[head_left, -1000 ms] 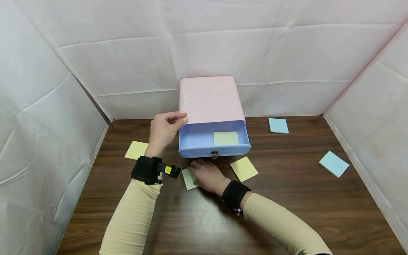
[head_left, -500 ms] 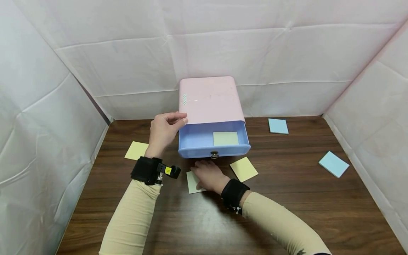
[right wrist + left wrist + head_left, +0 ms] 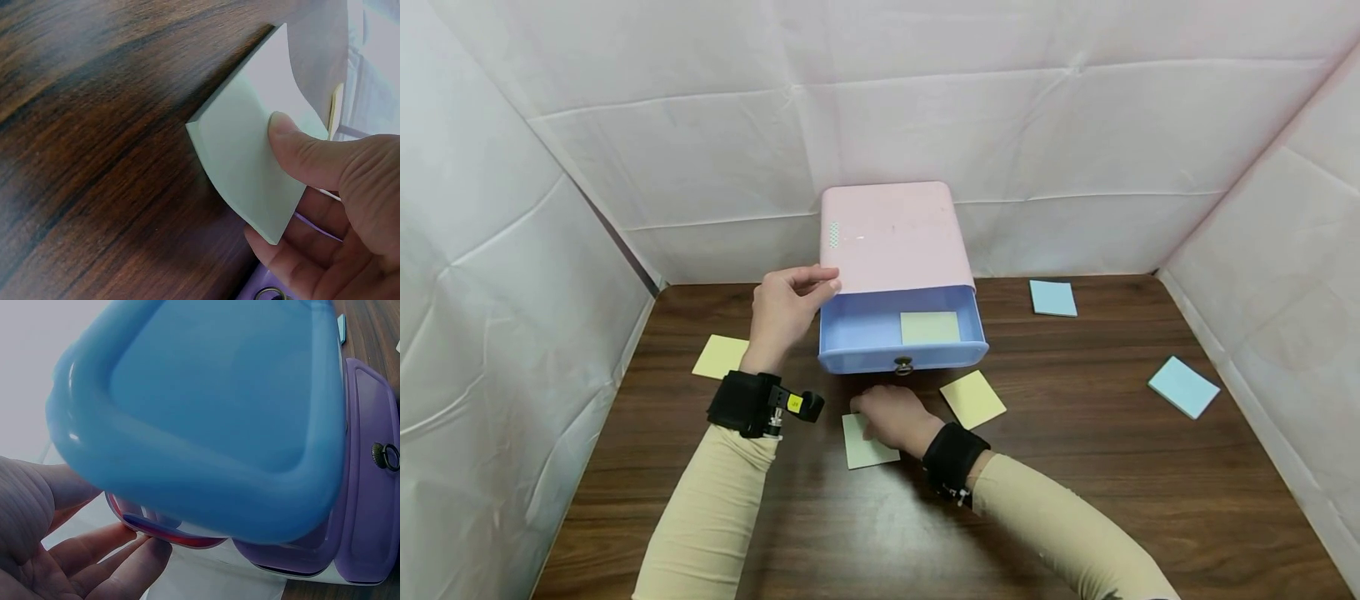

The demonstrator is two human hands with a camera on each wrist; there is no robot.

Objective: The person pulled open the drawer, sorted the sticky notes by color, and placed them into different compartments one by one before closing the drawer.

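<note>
A pink drawer box [image 3: 895, 237] stands at the back of the brown table [image 3: 1075, 467], its blue drawer [image 3: 857, 329] pulled out with a pale green sticky note [image 3: 929, 327] lying inside. My left hand [image 3: 820, 282] grips the box's front left corner, thumb on top. Just in front of the drawer's ring knob [image 3: 903, 365], my right hand [image 3: 872, 412] pinches another pale green sticky note [image 3: 868, 450]. In the right wrist view that note [image 3: 244, 156] bends up off the wood, thumb [image 3: 300, 147] on top and fingers beneath.
A yellow note [image 3: 972, 398] lies right of my right hand and another yellow note [image 3: 721, 357] lies far left. Two blue notes [image 3: 1052, 297] [image 3: 1183, 386] lie at the right. White sheet walls [image 3: 512, 275] close in the table on three sides.
My right hand has drawn the pale green note back toward me, away from the drawer front. The left hand and the box have stayed put.
</note>
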